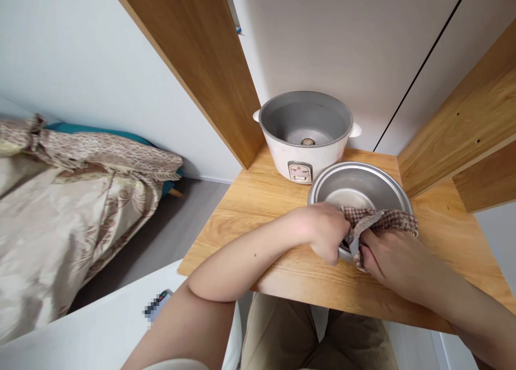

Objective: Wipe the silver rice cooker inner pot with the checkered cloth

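A round metal inner pot (pixel 365 173) rests on the wooden tabletop, close to the front right of a white rice cooker body (pixel 282 152). Over the pot's near rim lies a brown patterned cloth (pixel 397 222) with a pale edge. My right hand (pixel 385 257) has its fingers closed on the cloth at the near side of the pot. My left hand (pixel 326 230) is closed on the near left of the pot rim, its fingers partly hidden inside, beside the cloth. The cooker body stands lidless, with a round sensor (pixel 308 142) at the bottom.
The wooden tabletop (pixel 217 225) has wooden uprights (pixel 189 52) on both sides and a pale panel behind. To the left are a white surface (pixel 121 316) with a partly blurred item on it, and a bed (pixel 48 219) with a patterned cover. My legs are under the table edge.
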